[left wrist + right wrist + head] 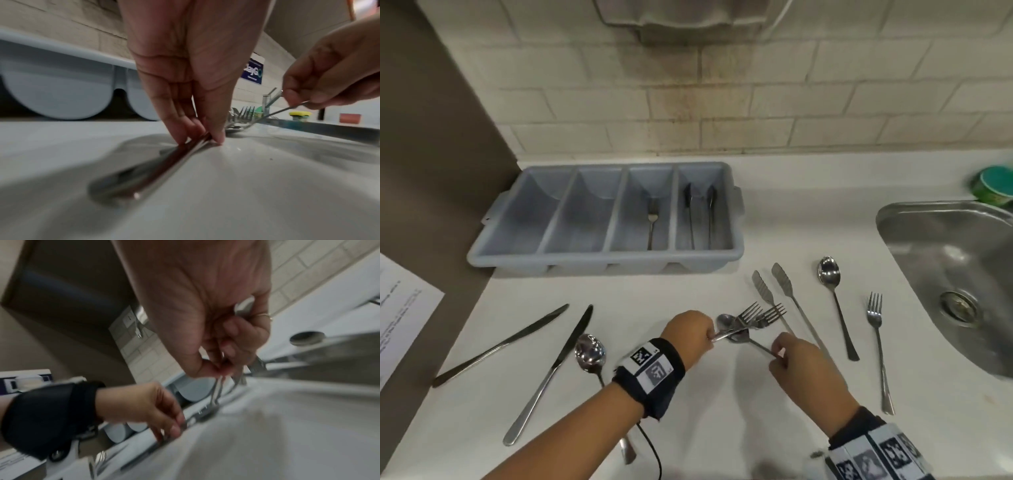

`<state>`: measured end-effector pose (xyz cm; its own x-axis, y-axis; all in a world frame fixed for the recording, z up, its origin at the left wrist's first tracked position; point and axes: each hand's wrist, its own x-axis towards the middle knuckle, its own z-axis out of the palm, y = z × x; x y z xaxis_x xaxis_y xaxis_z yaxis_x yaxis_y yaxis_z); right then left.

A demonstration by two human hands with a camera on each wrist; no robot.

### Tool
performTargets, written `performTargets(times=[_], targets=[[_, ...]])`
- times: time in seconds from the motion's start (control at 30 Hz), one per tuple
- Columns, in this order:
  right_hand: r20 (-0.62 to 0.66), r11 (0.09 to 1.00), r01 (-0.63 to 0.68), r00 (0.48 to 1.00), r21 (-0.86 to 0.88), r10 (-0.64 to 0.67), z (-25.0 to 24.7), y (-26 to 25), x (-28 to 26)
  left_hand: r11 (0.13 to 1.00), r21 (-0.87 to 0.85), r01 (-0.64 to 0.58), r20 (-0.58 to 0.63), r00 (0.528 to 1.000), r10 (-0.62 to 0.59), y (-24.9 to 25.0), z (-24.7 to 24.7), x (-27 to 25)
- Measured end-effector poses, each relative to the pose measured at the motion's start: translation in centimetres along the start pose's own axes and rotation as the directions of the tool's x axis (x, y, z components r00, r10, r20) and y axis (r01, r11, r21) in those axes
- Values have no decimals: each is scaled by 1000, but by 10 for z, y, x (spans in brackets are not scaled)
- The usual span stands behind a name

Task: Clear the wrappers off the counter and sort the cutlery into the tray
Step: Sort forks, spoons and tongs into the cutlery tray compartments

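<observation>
A white counter (688, 428) is seen, with a grey four-compartment plastic tray (571, 260) at its back; one fork and two dark utensils are held in the tray's two right compartments. In front of the tray, a steel fork handle (156, 168) is pinched by the left hand (690, 334) — fingertips low on the counter. Another thin steel handle (762, 346) is pinched by the right hand (803, 365), just right of the left. Loose knives, spoons and forks are scattered in front of the tray.
</observation>
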<state>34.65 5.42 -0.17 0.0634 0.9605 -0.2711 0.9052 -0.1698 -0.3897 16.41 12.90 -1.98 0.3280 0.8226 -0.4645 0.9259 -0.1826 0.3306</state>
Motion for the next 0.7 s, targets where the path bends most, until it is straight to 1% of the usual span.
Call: performTargets(times=[0.03, 0.1, 0.17, 0.2, 0.23, 0.27, 0.3, 0.37, 0.4, 0.43, 0.47, 0.5, 0.53, 0.57, 0.6, 0.63, 0.67, 0.7], targets=[[20, 999, 16, 1000, -51, -15, -9, 0, 0, 997, -76, 19, -17, 1000, -20, -5, -2, 0], [109, 993, 42, 994, -113, -30, -33, 2, 0, 974, -216, 62, -56, 996, -76, -18, -6, -4], [255, 991, 80, 966, -105, -51, -57, 6, 3, 944, -319, 86, -78, 990, -117, -29, -9, -9], [324, 991, 106, 943, -81, -74, -69, 9, 7, 922, -379, 86, -88, 988, -129, -34, -10, -12], [367, 991, 128, 925, -41, -104, -82, 9, 9, 891, -448, 68, -102, 987, -127, -39, -13, -16], [385, 991, 131, 913, 36, -135, -94, 9, 12, 854, -518, 44, -127, 984, -128, -43, -16, -22], [376, 984, 132, 911, 119, -167, -105, 7, 15, 808, -589, 7, -171, 976, -133, -47, -22, -28], [273, 946, 158, 932, 283, -237, -121, -2, 20, 692, -716, -90, -282, 945, -168, -56, -43, -41], [198, 916, 172, 946, 362, -256, -126, -8, 23, 642, -753, -146, -350, 914, -204, -61, -56, -43], [126, 880, 175, 959, 441, -254, -129, -17, 25, 600, -772, -210, -432, 865, -253, -67, -70, -44], [60, 838, 172, 970, 518, -237, -128, -24, 30, 587, -770, -250, -498, 811, -307, -73, -84, -40], [-3, 792, 171, 978, 587, -209, -126, -32, 35, 599, -754, -269, -545, 766, -342, -78, -99, -33], [-59, 749, 175, 982, 639, -179, -121, -39, 40, 626, -736, -257, -563, 745, -357, -82, -112, -23], [-110, 712, 183, 983, 678, -148, -117, -49, 44, 648, -728, -223, -553, 750, -364, -84, -123, -11], [-158, 682, 199, 980, 704, -123, -110, -58, 49, 657, -733, -179, -517, 774, -366, -87, -132, 4], [-194, 653, 213, 976, 727, -103, -103, -68, 53, 665, -735, -131, -470, 806, -360, -89, -139, 20], [-228, 632, 228, 970, 741, -83, -96, -77, 56, 690, -722, -59, -408, 842, -354, -89, -145, 36], [-254, 620, 237, 965, 748, -62, -89, -86, 59, 737, -676, 27, -343, 873, -347, -88, -146, 49]])
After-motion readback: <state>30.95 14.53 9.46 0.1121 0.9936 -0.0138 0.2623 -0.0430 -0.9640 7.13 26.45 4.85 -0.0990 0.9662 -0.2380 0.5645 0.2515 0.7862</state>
